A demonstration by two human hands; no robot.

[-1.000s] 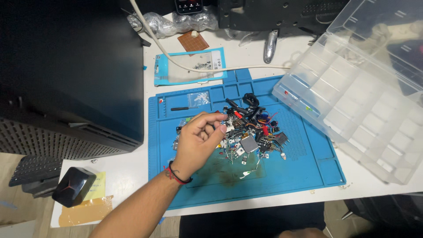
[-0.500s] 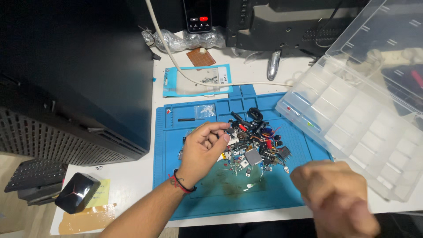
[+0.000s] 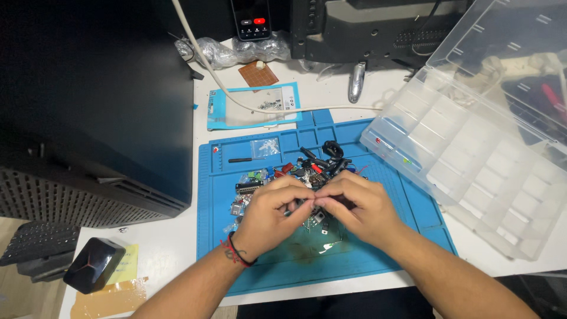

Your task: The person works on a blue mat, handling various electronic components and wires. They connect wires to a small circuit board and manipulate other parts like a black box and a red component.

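Table [image 3: 248,94] surface, white, carries everything, and at its left stands a big black computer case [image 3: 88,100] with a perforated lower panel. To the right lies an open clear plastic organiser box [image 3: 472,159] with many small compartments, its lid tilted up behind it; most compartments look bare, with a few tiny bits in the near left ones. Between case and box lies a blue silicone work mat [image 3: 407,236], its near edge close to the table's front edge. Behind the mat sits a light blue flat packet [image 3: 251,106], crossed by a pale cable [image 3: 236,100], with a small brown perforated board [image 3: 258,74] and a phone [image 3: 251,18] further back. A black mouse-like object [image 3: 94,264] rests on yellow paper at the near left corner.

On the middle of the mat is a heap of small electronic components [image 3: 307,168], black, red, green and silver, some trailing wires. Both forearms reach in from the near edge. The left hand [image 3: 269,215], with a dark band at the wrist, and the right hand [image 3: 363,210] meet over the near side of the heap, fingertips pressed together and pinching a small component [image 3: 312,204]; what kind it is cannot be told, since the fingers cover most of it.
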